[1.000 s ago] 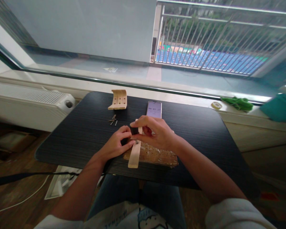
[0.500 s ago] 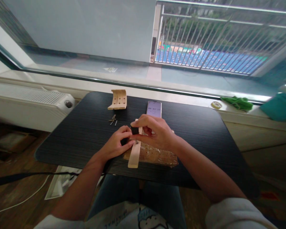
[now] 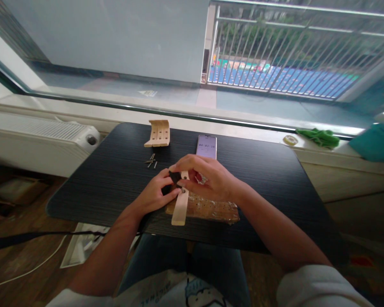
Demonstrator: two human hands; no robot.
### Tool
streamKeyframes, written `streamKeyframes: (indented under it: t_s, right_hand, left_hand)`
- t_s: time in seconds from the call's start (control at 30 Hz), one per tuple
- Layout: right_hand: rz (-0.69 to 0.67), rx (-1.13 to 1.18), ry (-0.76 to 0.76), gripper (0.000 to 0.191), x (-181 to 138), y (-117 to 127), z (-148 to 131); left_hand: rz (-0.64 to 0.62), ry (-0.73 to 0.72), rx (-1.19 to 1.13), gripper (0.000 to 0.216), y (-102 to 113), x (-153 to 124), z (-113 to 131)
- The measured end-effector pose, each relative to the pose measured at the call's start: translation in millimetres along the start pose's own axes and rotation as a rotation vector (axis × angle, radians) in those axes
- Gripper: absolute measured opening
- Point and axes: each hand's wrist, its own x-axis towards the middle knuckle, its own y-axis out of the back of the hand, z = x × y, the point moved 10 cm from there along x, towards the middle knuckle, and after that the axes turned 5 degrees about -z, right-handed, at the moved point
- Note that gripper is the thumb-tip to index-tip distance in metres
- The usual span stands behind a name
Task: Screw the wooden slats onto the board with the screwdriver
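A pale wooden strip [image 3: 180, 211] with small dark holes lies across a brown block [image 3: 211, 209] that looks wrapped in clear tape. My right hand [image 3: 209, 175] is closed, pinching a small black piece [image 3: 175, 177] between thumb and fingers just over the strip's left edge. The far part of the strip passes partly behind these fingers. My left hand [image 3: 155, 192] is at the strip's left side, its thumb pressed on the wood near a hole and its curled fingers close to the black piece.
Several small metal screws or nails [image 3: 152, 160] lie left of my hands. Behind them stands a curved wooden piece [image 3: 159, 133] with holes. A phone [image 3: 207, 146] showing a timer lies beyond my right hand. Tape [image 3: 290, 140] and a green cloth [image 3: 320, 137] rest on the sill.
The black piece in my right hand has tilted and shifted left, and a hole in the strip now shows beside it. My left hand has stayed almost still.
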Motion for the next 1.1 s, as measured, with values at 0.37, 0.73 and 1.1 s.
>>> streamKeyframes:
  t_s: [0.37, 0.73, 1.1]
  right_hand:
    - [-0.01, 0.279, -0.112, 0.02, 0, -9, 9]
    - [-0.035, 0.224, -0.04, 0.028, 2, -7, 4]
    - [-0.017, 0.154, 0.017, 0.027, 5, -2, -3]
  left_hand:
    - [-0.011, -0.011, 0.019, 0.023, 0, 1, 3]
    - [0.015, -0.009, 0.05, 0.022, 1, -2, 0]
    - [0.046, 0.017, 0.028, 0.022, 4, -1, 1]
